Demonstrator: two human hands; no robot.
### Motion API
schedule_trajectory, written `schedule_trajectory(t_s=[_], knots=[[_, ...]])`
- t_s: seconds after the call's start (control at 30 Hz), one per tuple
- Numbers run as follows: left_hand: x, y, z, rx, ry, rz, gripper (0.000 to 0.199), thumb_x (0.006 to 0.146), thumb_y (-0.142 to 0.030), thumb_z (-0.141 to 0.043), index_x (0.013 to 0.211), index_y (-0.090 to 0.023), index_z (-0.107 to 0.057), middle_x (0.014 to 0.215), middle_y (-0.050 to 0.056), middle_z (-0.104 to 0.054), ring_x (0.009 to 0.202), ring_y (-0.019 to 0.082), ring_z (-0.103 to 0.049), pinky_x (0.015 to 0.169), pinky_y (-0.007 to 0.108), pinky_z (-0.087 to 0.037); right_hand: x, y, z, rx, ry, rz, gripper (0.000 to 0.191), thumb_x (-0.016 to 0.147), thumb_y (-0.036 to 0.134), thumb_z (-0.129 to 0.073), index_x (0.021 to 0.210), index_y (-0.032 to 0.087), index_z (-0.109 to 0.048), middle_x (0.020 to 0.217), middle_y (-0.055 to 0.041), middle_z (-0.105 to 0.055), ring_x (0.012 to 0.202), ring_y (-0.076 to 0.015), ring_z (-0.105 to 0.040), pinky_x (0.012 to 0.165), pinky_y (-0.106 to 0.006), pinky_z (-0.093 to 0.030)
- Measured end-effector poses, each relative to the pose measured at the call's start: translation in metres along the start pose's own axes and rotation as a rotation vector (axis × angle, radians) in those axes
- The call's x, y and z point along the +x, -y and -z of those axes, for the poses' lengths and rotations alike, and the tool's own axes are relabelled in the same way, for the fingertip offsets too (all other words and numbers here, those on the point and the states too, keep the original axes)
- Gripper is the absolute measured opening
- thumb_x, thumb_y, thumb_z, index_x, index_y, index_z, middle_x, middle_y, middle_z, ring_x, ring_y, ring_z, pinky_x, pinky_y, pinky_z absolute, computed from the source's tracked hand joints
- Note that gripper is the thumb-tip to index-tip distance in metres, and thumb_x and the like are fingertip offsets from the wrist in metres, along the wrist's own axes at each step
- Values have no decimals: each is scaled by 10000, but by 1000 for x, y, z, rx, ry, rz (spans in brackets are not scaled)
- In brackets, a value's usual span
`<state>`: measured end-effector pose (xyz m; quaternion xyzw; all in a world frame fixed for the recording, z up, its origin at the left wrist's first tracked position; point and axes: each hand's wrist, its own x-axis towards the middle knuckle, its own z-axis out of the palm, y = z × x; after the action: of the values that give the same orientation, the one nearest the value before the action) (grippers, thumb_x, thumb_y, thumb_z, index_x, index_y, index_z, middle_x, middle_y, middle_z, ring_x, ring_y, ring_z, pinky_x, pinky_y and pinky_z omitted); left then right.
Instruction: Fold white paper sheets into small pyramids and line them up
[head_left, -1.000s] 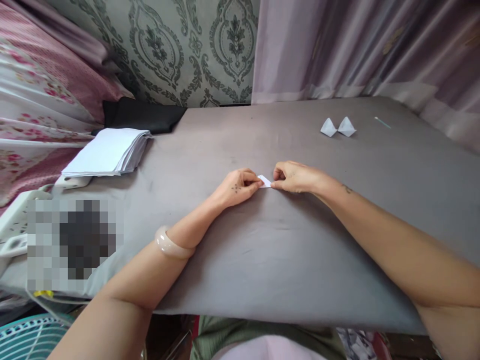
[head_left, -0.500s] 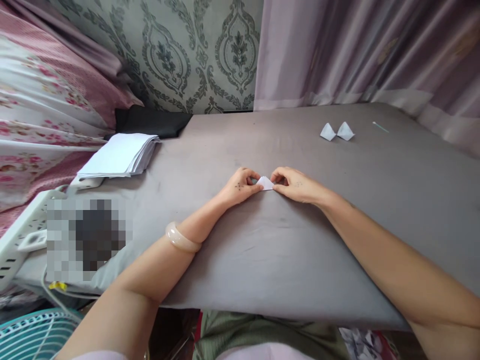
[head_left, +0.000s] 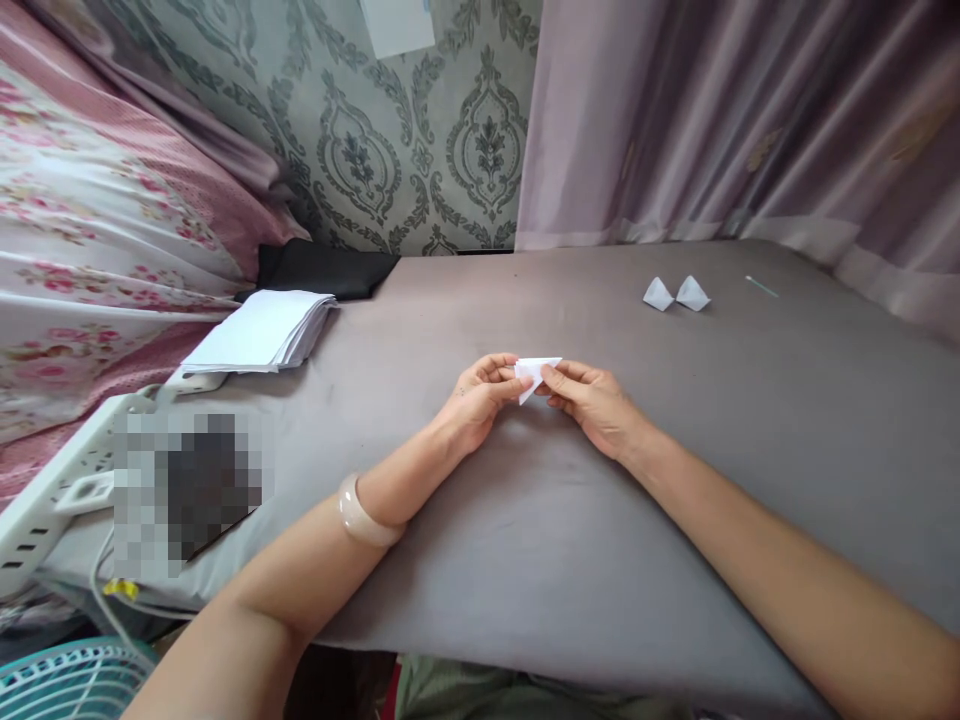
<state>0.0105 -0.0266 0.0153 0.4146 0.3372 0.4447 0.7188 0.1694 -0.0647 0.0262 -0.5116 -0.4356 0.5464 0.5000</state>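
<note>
1. Paper triangle (head_left: 529, 369): one, white, folded, between both hands above grey surface (head_left: 480, 560).
2. Left hand (head_left: 481, 396), right hand (head_left: 597, 402): both grips clamped on it.
3. Folded pieces (head_left: 693, 294): two, side by side, far right.
4. Thin stick (head_left: 763, 287): one, beyond these.
5. Paper stack (head_left: 251, 331): one, left.
</note>
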Motion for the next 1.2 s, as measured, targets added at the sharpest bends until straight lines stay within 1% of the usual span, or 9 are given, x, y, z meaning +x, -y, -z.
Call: schedule_trajectory(t_s=[0.13,0.23,0.37,0.57,0.7,0.87,0.97,1.1,1.2], knots=[[-3,2,-3,98,61,53,389,590,-223,-832,892,-144,-599,720,-6,-635,644,92,-582,653,241,-432,-2,2,-1,-184,-70,102,299,716,461,-676,772,168,-702,717,-22,-661,702,-141,-573,688,-287,-431],[-7,-3,-2,291,94,105,337,632,-320,-812,857,-129,-650,781,28,-652,683,106,-583,632,242,-421,-4,6,6,-416,1,179,264,770,413,-611,702,163,-659,681,-17,-643,660,-141,-552,652,-280,-422],[-10,-8,1,497,138,126,284,669,-369,-779,817,-136,-715,703,4,-633,599,77,-511,592,230,-382,-7,11,12,-689,76,212,258,820,375,-547,675,179,-630,625,5,-604,588,-128,-502,561,-264,-373],[-4,-6,1,240,59,-27,247,637,-334,-802,755,-133,-720,709,19,-652,635,87,-533,659,242,-430,-13,10,2,-540,-2,244,294,810,434,-601,916,185,-716,867,-46,-723,749,-166,-619,710,-286,-462],[-2,-5,0,141,47,-29,226,620,-297,-817,748,-140,-717,738,20,-660,654,84,-548,702,252,-457,-14,6,-3,-469,-64,269,291,813,442,-593,818,188,-735,765,-34,-703,711,-172,-608,679,-295,-454],[-3,-6,-1,131,96,-40,198,658,-276,-798,799,-160,-723,805,20,-681,709,86,-579,765,258,-472,-15,7,-2,-568,-178,365,252,807,393,-608,689,204,-726,626,3,-583,595,-133,-503,588,-282,-389],[-4,-6,-3,167,90,-45,214,644,-271,-803,803,-154,-719,808,30,-686,714,99,-585,744,263,-473,-14,5,0,-597,-170,373,287,832,404,-584,678,207,-724,614,3,-560,578,-130,-483,577,-284,-385],[-5,-4,-4,213,-39,-80,231,614,-297,-811,746,-136,-711,728,26,-670,630,89,-545,651,250,-445,-10,-3,0,-644,-206,447,283,850,413,-577,981,216,-732,873,-45,-667,746,-169,-588,651,-295,-457],[-5,-3,-4,222,-113,-88,247,600,-307,-817,733,-127,-711,674,15,-647,581,79,-513,607,241,-414,-10,-8,-1,-712,-295,573,376,864,378,-573,1197,221,-648,1084,-87,-638,944,-207,-602,752,-323,-498]])
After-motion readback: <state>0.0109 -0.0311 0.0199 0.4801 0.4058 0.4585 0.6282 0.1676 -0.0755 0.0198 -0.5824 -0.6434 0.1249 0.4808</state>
